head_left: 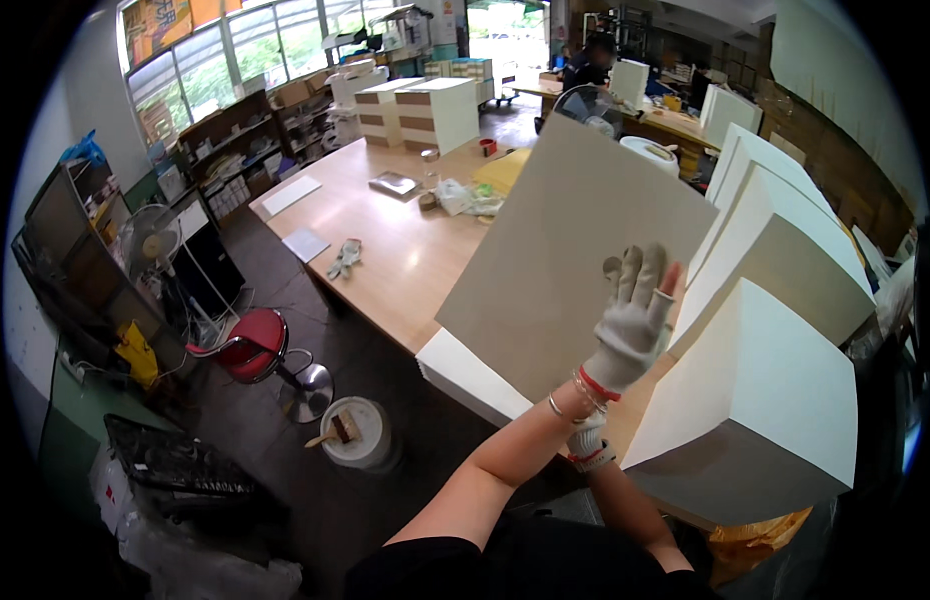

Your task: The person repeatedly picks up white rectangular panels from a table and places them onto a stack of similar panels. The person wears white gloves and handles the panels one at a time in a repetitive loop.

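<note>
A large grey-beige board (575, 230) stands tilted over the near right part of the table. My left hand (630, 335), in a pale work glove with one bare fingertip, lies against the board's face with its fingers stretched out. Lower down, my right hand (588, 437) shows only partly, also gloved; the left wrist covers its fingers, so what it touches is hidden. Beneath the board's lower edge lies a long white piece (475, 378). Close by on the right stands a white box-like block (755, 390) with a slanted top.
More white blocks (785, 235) line the right side. The wooden table (385, 240) bears a loose glove (345, 258), a plastic bag (465, 197) and white box forms (445, 115). Left are a red stool (253, 345) and a bucket (370, 450) with a brush (335, 430). A person (588, 68) works farther back.
</note>
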Action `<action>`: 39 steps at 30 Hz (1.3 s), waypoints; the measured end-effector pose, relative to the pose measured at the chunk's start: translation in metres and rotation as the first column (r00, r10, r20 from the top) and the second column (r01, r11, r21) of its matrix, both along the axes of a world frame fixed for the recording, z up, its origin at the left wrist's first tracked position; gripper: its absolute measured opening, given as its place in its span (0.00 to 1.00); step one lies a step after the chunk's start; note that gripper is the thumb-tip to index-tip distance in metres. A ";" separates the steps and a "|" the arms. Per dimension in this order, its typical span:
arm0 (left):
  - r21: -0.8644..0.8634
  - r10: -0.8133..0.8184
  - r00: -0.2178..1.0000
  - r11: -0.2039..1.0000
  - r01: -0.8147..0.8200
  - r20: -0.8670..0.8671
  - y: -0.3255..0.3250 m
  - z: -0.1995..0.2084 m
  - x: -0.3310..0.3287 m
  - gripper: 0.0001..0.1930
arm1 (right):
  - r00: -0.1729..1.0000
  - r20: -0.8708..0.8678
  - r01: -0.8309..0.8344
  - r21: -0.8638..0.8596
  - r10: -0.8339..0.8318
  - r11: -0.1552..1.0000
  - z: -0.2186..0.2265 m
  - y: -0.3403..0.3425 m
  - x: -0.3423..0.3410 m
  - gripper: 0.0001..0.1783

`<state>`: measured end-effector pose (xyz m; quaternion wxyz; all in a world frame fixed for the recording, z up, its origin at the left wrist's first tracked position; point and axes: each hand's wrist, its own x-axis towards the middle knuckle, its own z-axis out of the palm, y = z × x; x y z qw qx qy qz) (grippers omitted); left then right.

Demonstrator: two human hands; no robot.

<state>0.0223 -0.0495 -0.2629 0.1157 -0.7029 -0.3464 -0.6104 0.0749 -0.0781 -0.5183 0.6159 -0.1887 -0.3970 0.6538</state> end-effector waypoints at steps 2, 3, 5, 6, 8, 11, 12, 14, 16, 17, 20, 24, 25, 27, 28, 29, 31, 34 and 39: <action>-0.181 -0.218 0.972 0.956 0.232 0.092 0.015 -0.033 -0.021 0.34 | 0.998 -0.021 0.057 -0.016 -0.058 0.998 0.010 0.009 -0.026 0.25; -0.280 -0.261 0.962 0.920 0.273 0.081 0.027 -0.060 -0.044 0.33 | 0.989 0.060 0.138 -0.004 -0.137 0.990 0.028 0.010 -0.043 0.25; -0.512 -0.197 0.979 0.837 0.193 0.046 0.026 -0.090 -0.101 0.28 | 0.953 0.278 0.169 -0.168 -0.118 0.971 0.042 0.017 -0.054 0.27; -0.633 -0.079 0.997 0.773 0.053 -0.012 0.019 -0.099 -0.133 0.25 | 0.910 0.409 0.188 -0.264 -0.067 0.946 0.037 0.018 -0.053 0.26; -0.590 0.107 0.993 0.800 -0.110 -0.041 0.025 -0.154 -0.199 0.18 | 0.871 0.492 0.152 -0.287 0.009 0.946 0.009 0.021 -0.041 0.26; -0.672 0.346 0.879 0.569 -0.474 -0.327 -0.001 -0.195 -0.274 0.15 | 0.618 0.784 0.286 -0.145 -0.067 0.947 0.021 0.009 -0.044 0.28; -0.683 0.271 0.891 0.573 -0.454 -0.364 -0.005 -0.212 -0.297 0.14 | 0.596 0.797 0.280 -0.091 -0.098 0.956 0.023 -0.001 -0.040 0.29; -0.692 0.194 0.919 0.609 -0.388 -0.344 -0.017 -0.222 -0.314 0.11 | 0.503 0.851 0.239 0.028 -0.148 0.971 0.024 -0.020 -0.033 0.30; -0.706 0.116 0.960 0.656 -0.267 -0.255 -0.020 -0.243 -0.330 0.09 | 0.303 0.932 0.127 0.166 -0.197 0.978 0.042 -0.038 -0.029 0.31; -0.785 0.071 0.997 0.619 -0.021 0.029 -0.014 -0.278 -0.347 0.10 | 0.172 0.958 0.029 0.230 -0.231 0.973 0.058 -0.045 -0.031 0.32; -0.808 0.051 0.937 0.523 0.270 0.346 -0.009 -0.278 -0.350 0.12 | -0.016 0.944 -0.060 0.329 -0.330 0.943 0.055 -0.051 -0.033 0.32; -0.821 0.086 0.899 0.452 0.348 0.429 -0.006 -0.263 -0.353 0.12 | -0.048 0.920 -0.092 0.384 -0.389 0.919 0.042 -0.045 -0.033 0.29; -0.810 0.035 0.938 0.515 0.279 0.345 -0.011 -0.253 -0.351 0.12 | -0.044 0.920 -0.098 0.385 -0.390 0.918 0.042 -0.045 -0.032 0.29; -0.780 -0.011 0.988 0.613 0.130 0.156 -0.013 -0.246 -0.351 0.11 | -0.037 0.906 -0.083 0.418 -0.422 0.905 0.040 -0.046 -0.032 0.27; -0.762 -0.004 0.998 0.646 0.046 0.056 -0.012 -0.245 -0.353 0.10 | -0.033 0.899 -0.077 0.434 -0.437 0.898 0.041 -0.047 -0.033 0.27; -0.734 0.005 0.999 0.678 -0.036 -0.044 -0.012 -0.245 -0.355 0.10 | -0.028 0.904 -0.074 0.423 -0.426 0.903 0.042 -0.048 -0.034 0.26; -0.721 0.001 0.997 0.691 -0.053 -0.073 -0.013 -0.244 -0.357 0.08 | -0.015 0.913 -0.070 0.406 -0.408 0.911 0.046 -0.048 -0.036 0.26; -0.760 0.009 0.999 0.649 -0.041 -0.046 -0.015 -0.238 -0.356 0.07 | 0.024 0.890 -0.067 0.456 -0.455 0.887 0.041 -0.046 -0.036 0.25; -0.716 0.047 0.998 0.695 -0.068 -0.050 -0.014 -0.247 -0.355 0.06 | 0.017 0.890 -0.056 0.456 -0.456 0.888 0.042 -0.049 -0.036 0.25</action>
